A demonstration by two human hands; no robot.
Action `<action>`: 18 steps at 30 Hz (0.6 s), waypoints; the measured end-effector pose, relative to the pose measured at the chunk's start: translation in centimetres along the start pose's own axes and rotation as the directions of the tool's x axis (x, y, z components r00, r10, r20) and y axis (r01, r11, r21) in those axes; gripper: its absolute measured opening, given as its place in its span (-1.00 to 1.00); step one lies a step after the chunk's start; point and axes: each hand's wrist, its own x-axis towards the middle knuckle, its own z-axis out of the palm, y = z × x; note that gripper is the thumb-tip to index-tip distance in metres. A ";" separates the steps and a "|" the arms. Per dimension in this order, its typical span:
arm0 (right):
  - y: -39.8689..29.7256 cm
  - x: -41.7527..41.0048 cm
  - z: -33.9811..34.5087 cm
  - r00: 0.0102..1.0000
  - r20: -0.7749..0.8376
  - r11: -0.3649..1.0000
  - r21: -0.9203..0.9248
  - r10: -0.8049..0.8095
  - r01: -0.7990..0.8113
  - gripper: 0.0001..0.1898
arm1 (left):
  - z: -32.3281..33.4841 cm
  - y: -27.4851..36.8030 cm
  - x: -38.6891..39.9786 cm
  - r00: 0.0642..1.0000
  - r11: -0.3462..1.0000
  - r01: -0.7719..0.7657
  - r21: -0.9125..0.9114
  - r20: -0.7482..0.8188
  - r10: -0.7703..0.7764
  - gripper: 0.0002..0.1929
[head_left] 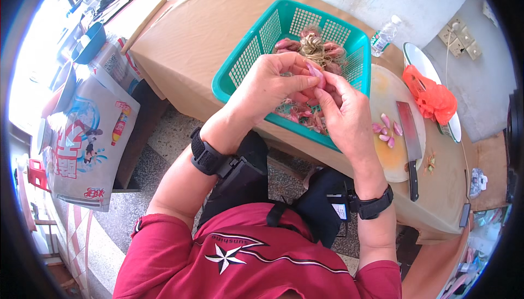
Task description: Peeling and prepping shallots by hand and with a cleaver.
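Observation:
Between the fingertips of my left hand point(282, 78) and my right hand point(344, 106) is a pinkish-purple shallot point(316, 77), held by both above a green plastic basket point(249, 37). In the far part of that basket lies a bundle of unpeeled shallots point(288, 45), tied with a knot of dried stalks point(313, 47). Loose papery skins point(309, 119) cover its near end, partly hidden under my hands. To the right, several peeled shallots point(386, 130) rest on a round cutting board point(389, 82). A cleaver point(409, 135) lies beside them, its black handle toward me.
An orange-red plastic bag point(430, 94) sits over a white enamel tray point(413, 55) right of the board. A clear bottle point(385, 37) stands by the wall. Small scraps point(430, 163) lie near the cleaver. A wooden rod point(144, 25) rests along the table's left edge.

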 end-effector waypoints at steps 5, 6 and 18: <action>-0.4 0.0 0.3 0.998 -0.007 0.985 0.162 0.057 -0.055 -0.78 | 0.0 0.1 -0.2 0.998 0.994 -0.017 0.106 -0.064 0.023 -0.85; -0.4 0.0 0.0 0.998 0.023 0.986 0.159 0.055 -0.058 -0.78 | 0.1 0.1 -0.2 0.998 0.993 -0.022 0.112 -0.060 0.029 -0.86; -0.1 0.5 -1.2 0.925 0.258 0.835 0.410 0.281 -0.368 -0.71 | -0.1 0.0 0.0 0.998 0.999 0.011 0.040 -0.066 -0.008 -0.84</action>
